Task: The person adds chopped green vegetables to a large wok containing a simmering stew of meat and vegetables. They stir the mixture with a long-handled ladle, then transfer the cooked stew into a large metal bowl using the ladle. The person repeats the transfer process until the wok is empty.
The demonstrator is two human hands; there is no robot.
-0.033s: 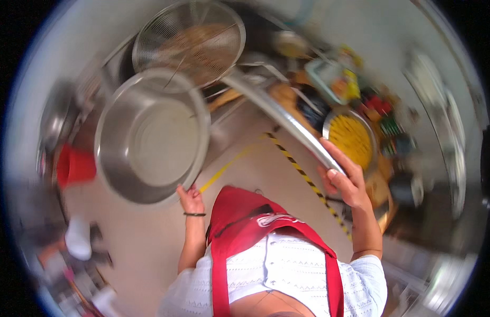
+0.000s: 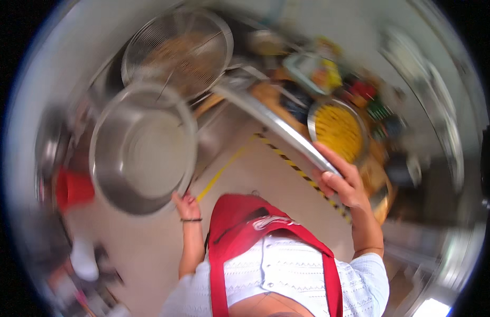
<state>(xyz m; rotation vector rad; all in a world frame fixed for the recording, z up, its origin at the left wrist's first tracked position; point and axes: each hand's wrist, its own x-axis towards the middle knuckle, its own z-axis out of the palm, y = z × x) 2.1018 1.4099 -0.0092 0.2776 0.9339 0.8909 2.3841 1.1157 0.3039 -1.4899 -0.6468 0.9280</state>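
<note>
My left hand (image 2: 186, 206) is closed on the near rim of a large, deep metal basin (image 2: 113, 168), tilted with its hollow toward me. Only a pale grey bottom shows inside it. In my right hand (image 2: 341, 180) is the long metal handle of a big round wire-mesh skimmer (image 2: 212, 39). The handle slants away to the far left, where the mesh hangs over the basin's far rim. Brownish stuff shows in or through the mesh, too blurred to name.
A metal bowl of yellow food (image 2: 337, 132) stands on a wooden surface (image 2: 375, 177) at right. Behind it are a pale tray (image 2: 303, 68) and several packages. At left is a red container (image 2: 73, 188). Yellow-black tape (image 2: 287, 160) crosses the floor.
The whole view has shifted, so the basin, skimmer and yellow food appear a little farther left. Both hands keep their grips.
</note>
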